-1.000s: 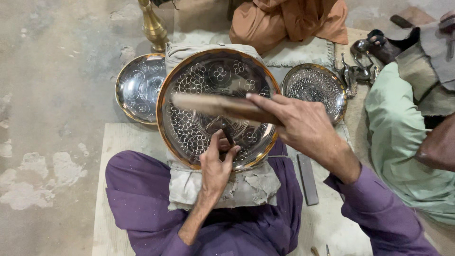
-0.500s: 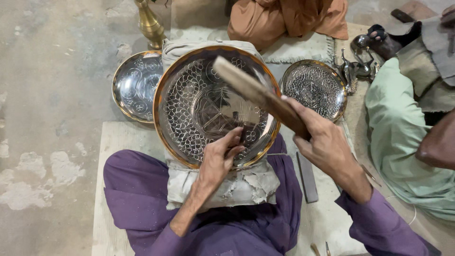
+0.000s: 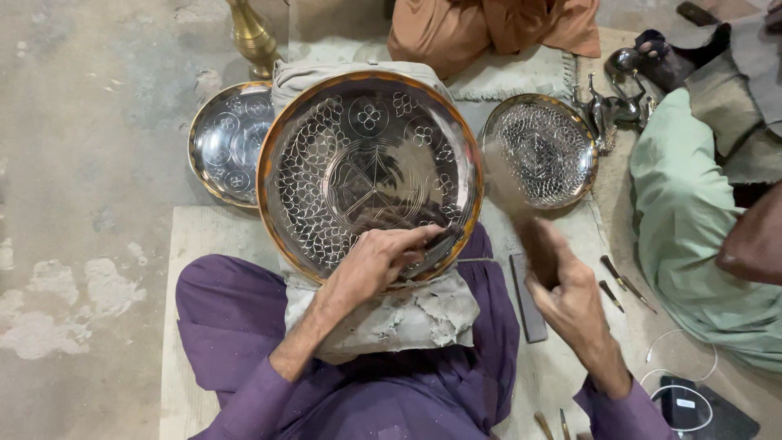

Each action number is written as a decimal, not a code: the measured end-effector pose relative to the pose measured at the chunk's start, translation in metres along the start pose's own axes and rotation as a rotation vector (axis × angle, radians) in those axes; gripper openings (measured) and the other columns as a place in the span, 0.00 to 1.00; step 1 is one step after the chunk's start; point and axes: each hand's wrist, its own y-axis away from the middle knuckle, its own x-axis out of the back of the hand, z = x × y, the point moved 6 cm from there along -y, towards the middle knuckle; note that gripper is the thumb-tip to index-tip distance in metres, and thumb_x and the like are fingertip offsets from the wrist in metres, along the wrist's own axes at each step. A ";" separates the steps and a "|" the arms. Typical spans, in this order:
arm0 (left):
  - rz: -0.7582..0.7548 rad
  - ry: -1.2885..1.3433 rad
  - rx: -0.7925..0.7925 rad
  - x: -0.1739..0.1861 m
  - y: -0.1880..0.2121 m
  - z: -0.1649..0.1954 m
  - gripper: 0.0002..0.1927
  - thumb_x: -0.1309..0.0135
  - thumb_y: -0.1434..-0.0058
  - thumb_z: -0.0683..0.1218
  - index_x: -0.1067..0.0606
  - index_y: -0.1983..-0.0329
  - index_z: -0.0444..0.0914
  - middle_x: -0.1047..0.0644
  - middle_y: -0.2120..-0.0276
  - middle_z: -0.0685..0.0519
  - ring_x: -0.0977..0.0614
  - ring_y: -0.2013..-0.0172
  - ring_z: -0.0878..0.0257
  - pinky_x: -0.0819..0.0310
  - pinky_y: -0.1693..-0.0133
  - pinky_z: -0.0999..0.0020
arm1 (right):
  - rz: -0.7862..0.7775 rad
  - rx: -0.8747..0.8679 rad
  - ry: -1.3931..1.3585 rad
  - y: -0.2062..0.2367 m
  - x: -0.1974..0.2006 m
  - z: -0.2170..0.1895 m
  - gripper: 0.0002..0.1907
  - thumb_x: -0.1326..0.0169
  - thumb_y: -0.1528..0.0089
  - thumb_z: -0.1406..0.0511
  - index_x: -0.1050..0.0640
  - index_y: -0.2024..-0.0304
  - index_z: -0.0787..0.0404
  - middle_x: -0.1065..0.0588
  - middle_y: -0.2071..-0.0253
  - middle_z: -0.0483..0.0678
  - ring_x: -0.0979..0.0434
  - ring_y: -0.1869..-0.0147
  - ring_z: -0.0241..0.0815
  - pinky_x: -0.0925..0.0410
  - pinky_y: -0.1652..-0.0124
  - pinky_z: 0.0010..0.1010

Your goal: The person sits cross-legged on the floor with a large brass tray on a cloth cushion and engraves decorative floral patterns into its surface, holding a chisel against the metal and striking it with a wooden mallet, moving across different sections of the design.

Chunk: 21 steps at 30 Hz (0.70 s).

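A large round engraved metal plate [image 3: 368, 167] with a brass-coloured rim lies on a cloth-wrapped pad [image 3: 399, 318] over my lap. My left hand [image 3: 376, 262] rests on the plate's near right part, its fingers pinching a small dark chisel [image 3: 444, 236] against the metal. Off the plate's right edge is my right hand [image 3: 564, 287], closed around a wooden mallet [image 3: 507, 183]. The mallet is motion-blurred and points up and away from me.
A smaller engraved plate [image 3: 221, 140] lies at the left and another [image 3: 542, 151] at the right. A brass vase [image 3: 252, 37] stands at the back. A dark bar [image 3: 528, 300] and loose chisels [image 3: 619, 285] lie by my right knee. People in green [image 3: 684, 212] and orange [image 3: 489, 28] sit close.
My right hand swung the mallet from across the plate's middle out past its right edge. My left hand shifted with the chisel toward the plate's near right rim.
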 end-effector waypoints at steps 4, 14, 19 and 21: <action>-0.103 0.086 -0.001 -0.008 -0.004 -0.007 0.41 0.51 0.54 0.28 0.28 0.35 0.47 0.18 0.49 0.50 0.13 0.57 0.56 0.15 0.57 0.64 | 0.015 -0.159 0.278 0.027 -0.010 0.018 0.34 0.41 0.43 0.72 0.29 0.34 0.46 0.19 0.62 0.46 0.18 0.62 0.40 0.27 0.63 0.31; -0.211 -0.041 -0.070 -0.003 -0.007 0.000 0.30 0.41 0.43 0.37 0.28 0.35 0.45 0.17 0.54 0.47 0.14 0.60 0.52 0.21 0.60 0.57 | 0.044 -0.276 0.128 0.053 -0.023 0.034 0.35 0.41 0.45 0.72 0.31 0.34 0.56 0.20 0.54 0.61 0.17 0.55 0.56 0.25 0.60 0.41; -0.172 -0.054 -0.151 0.000 -0.006 0.004 0.27 0.40 0.41 0.40 0.26 0.37 0.44 0.17 0.52 0.49 0.14 0.59 0.52 0.21 0.60 0.58 | 0.160 -0.172 0.051 0.059 -0.024 0.030 0.27 0.42 0.41 0.73 0.28 0.40 0.52 0.20 0.53 0.57 0.15 0.54 0.52 0.24 0.56 0.37; -0.158 -0.069 -0.148 0.000 -0.005 0.004 0.27 0.40 0.42 0.40 0.26 0.37 0.44 0.17 0.53 0.48 0.14 0.59 0.51 0.21 0.60 0.58 | 0.183 -0.200 -0.171 0.062 -0.029 0.036 0.22 0.42 0.39 0.72 0.30 0.43 0.52 0.20 0.58 0.53 0.16 0.57 0.49 0.23 0.53 0.34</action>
